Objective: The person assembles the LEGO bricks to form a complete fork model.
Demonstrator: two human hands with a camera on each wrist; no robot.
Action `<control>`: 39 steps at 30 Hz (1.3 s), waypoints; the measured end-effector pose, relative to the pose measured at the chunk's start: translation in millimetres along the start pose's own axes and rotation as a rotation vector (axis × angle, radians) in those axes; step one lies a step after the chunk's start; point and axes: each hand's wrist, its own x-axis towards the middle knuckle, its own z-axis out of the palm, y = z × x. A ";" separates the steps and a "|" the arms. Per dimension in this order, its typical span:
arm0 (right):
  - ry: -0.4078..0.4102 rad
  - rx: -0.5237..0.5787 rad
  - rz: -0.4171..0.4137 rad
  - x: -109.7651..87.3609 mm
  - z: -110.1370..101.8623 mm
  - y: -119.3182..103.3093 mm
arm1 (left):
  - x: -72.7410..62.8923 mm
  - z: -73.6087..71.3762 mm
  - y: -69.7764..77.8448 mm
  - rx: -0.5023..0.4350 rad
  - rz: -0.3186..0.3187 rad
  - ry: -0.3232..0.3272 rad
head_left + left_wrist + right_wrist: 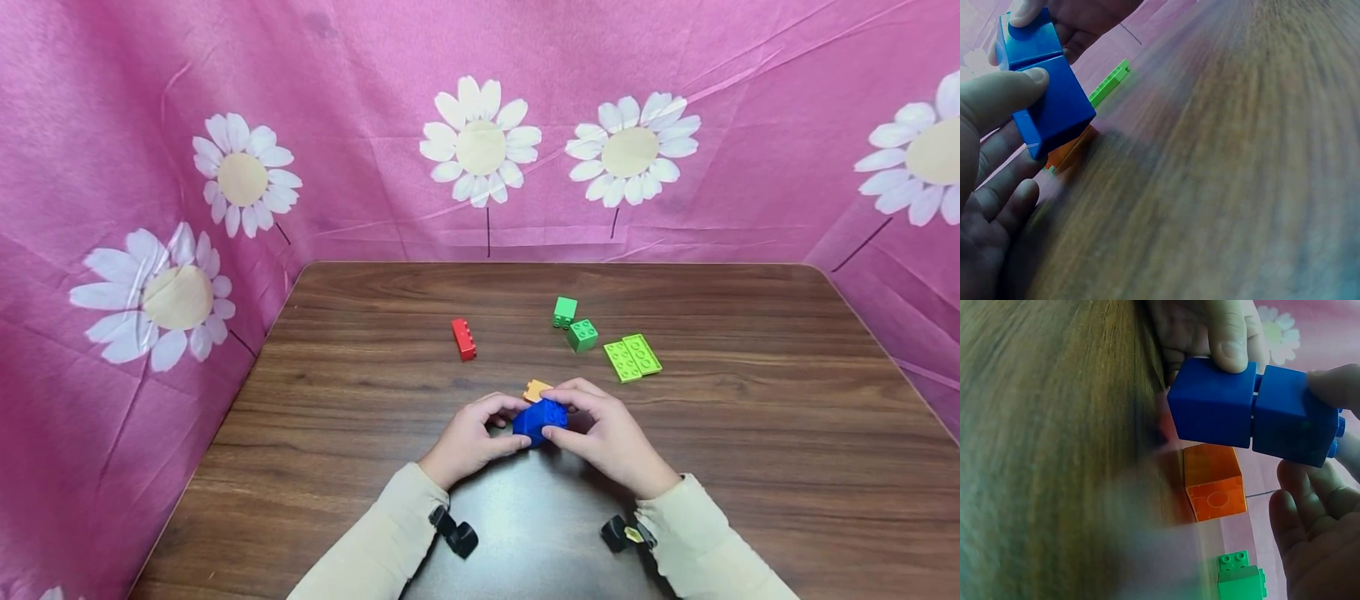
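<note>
Two blue toy bricks are held end to end between my hands, just above the table. My left hand (467,435) pinches one blue brick (1210,403), its thumb on the side facing me. With thumb and fingers, my right hand (613,432) grips the other blue brick (1294,412), whose studs point out toward the right palm. A narrow gap with a bit of stud shows between the two bricks in the right wrist view. Right behind them stands an orange brick (535,390), partly covered by the right fingers in the head view.
A red brick (463,340) lies farther back to the left. Two green bricks (582,335) stand behind the hands, and two flat lime plates (633,358) lie to their right. The wooden table (360,333) ends at a pink flowered cloth (360,125).
</note>
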 end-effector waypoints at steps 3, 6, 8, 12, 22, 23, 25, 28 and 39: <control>-0.013 -0.010 -0.017 0.5 0.5 0.3 | -0.1 -0.2 -0.7 0.020 0.000 -0.013; -0.025 -0.010 -0.029 1.3 1.0 -0.3 | -0.2 -0.4 -1.6 0.037 0.004 -0.020; -0.032 -0.011 -0.033 1.9 1.4 -0.5 | -0.2 -0.4 -2.1 0.047 0.002 -0.021; -0.045 -0.034 -0.032 4.5 1.2 -0.9 | 0.9 -0.5 -3.2 0.057 0.005 -0.015; -0.120 -0.023 -0.023 9.4 0.4 -6.4 | -0.6 -0.7 0.6 0.056 -0.003 -0.030; -0.126 -0.025 -0.024 9.4 0.6 -6.7 | -1.3 -0.5 0.8 0.055 -0.008 -0.033; -0.136 -0.020 -0.030 9.6 1.4 -7.1 | -2.7 0.0 1.0 0.053 -0.015 -0.038; -0.144 -0.015 -0.044 9.8 3.1 -7.7 | -4.3 1.0 -0.1 0.057 -0.019 -0.045; -0.112 -0.036 -0.087 12.9 6.2 -6.1 | -1.6 0.9 -1.9 0.073 0.000 -0.046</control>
